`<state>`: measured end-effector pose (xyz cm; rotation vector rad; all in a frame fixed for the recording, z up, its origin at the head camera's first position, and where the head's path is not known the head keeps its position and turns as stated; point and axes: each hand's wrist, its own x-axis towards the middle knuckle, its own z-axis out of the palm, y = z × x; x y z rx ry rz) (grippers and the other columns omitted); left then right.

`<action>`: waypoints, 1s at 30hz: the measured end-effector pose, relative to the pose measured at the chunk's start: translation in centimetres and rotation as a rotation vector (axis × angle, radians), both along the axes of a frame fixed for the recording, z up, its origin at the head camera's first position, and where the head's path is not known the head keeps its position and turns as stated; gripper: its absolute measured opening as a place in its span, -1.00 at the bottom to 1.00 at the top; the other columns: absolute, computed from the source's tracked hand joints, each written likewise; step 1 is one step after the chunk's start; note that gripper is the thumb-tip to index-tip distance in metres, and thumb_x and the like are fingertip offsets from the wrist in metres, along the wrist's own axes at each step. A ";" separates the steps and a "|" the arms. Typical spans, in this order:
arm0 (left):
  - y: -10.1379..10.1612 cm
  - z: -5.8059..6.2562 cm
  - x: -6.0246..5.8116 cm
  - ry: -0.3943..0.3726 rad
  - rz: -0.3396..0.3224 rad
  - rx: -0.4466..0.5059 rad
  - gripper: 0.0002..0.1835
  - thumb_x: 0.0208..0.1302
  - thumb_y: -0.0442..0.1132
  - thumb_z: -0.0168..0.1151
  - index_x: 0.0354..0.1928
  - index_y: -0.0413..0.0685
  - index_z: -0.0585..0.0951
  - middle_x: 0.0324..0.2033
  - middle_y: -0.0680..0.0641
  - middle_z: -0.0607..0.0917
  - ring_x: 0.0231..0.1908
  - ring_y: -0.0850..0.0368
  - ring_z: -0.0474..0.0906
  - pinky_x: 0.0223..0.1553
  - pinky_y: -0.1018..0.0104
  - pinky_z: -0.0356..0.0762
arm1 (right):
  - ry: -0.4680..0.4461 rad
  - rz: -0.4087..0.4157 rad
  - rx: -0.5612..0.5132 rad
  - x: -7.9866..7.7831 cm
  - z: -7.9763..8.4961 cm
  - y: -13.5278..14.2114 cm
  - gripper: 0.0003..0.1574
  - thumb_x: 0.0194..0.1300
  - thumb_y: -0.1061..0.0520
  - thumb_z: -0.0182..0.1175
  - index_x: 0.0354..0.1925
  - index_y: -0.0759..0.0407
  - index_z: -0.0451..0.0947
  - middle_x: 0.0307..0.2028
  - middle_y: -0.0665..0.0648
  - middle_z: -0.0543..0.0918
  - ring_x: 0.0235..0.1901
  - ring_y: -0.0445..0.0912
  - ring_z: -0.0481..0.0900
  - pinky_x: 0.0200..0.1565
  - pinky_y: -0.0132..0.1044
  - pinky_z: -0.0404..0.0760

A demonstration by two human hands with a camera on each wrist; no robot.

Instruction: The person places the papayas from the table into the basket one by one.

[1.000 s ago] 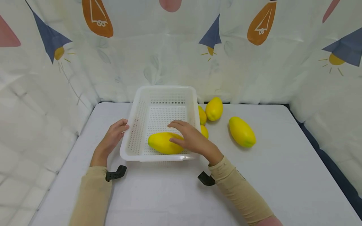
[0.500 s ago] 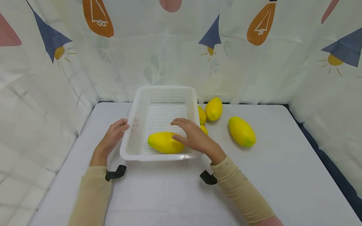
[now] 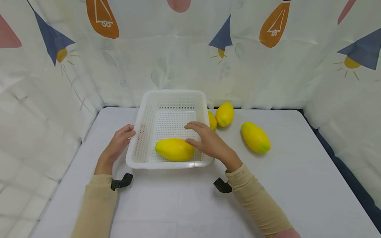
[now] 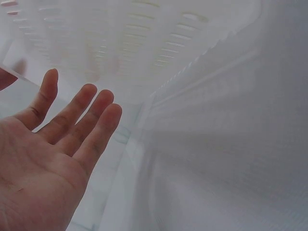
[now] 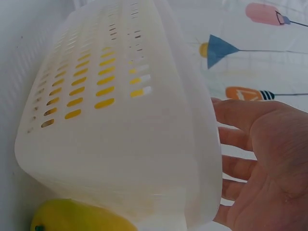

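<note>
In the head view a white perforated plastic basket (image 3: 166, 165) stands left of the table's middle. One yellow mango (image 3: 174, 150) lies in its near part. My left hand (image 3: 119, 140) holds the basket's left rim, thumb at the rim, the other fingers stretched beside the outer wall in the left wrist view. Over the right rim, my right hand (image 3: 209, 142) reaches in with spread, slightly bent fingers, its thumb tip close to the mango's right end. In the right wrist view, the fingers (image 5: 238, 167) pass behind the basket rim and are partly hidden.
Right of the basket lie more yellow mangoes: one partly hidden by the basket wall (image 3: 212, 121), one at the table's back edge (image 3: 225, 114) and one farther right (image 3: 256, 138). The right wrist view shows a mango (image 5: 82, 219) beside the basket's outer wall. A patterned curtain (image 3: 184, 66) hangs behind.
My right hand has moved back to the right, away from the mango in the basket, uncovering more of its end. My left hand and the basket have stayed put.
</note>
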<state>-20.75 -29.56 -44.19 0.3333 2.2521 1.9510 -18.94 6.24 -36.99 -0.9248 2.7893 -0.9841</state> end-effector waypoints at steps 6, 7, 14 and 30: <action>0.0 0.0 0.0 -0.006 0.005 -0.008 -0.69 0.50 -0.09 -0.08 0.04 -0.18 0.42 -0.09 0.10 0.55 -0.10 0.36 0.54 -0.08 0.53 0.53 | -0.008 -0.012 -0.008 0.0 0.2 0.4 -0.40 0.33 -0.02 0.23 0.26 0.12 0.40 0.31 0.09 0.42 0.35 -0.01 0.32 0.37 -0.09 0.31; 0.0 0.0 0.0 -0.006 0.005 -0.009 -0.68 0.50 -0.08 -0.08 0.04 -0.19 0.42 -0.09 0.10 0.55 -0.10 0.36 0.54 -0.08 0.53 0.53 | -0.005 -0.013 -0.009 0.0 0.2 0.5 -0.40 0.33 -0.02 0.23 0.26 0.13 0.40 0.31 0.09 0.42 0.35 -0.01 0.32 0.37 -0.09 0.31; 0.0 0.1 0.0 -0.001 0.002 -0.006 -0.68 0.50 -0.09 -0.07 0.04 -0.19 0.42 -0.09 0.10 0.56 -0.10 0.36 0.54 -0.08 0.53 0.53 | 0.034 -0.008 -0.029 -0.1 0.2 0.9 -0.43 0.32 0.01 0.24 0.24 0.13 0.42 0.29 0.10 0.44 0.33 -0.01 0.35 0.37 -0.10 0.33; 0.1 0.0 0.0 0.010 0.001 0.017 -0.69 0.50 -0.12 -0.08 0.05 -0.22 0.41 -0.08 0.07 0.56 -0.09 0.35 0.55 -0.08 0.54 0.53 | 0.021 -0.037 -0.058 -0.4 0.2 1.9 -0.43 0.33 0.02 0.23 0.24 0.15 0.41 0.29 0.11 0.44 0.34 -0.01 0.35 0.36 -0.09 0.33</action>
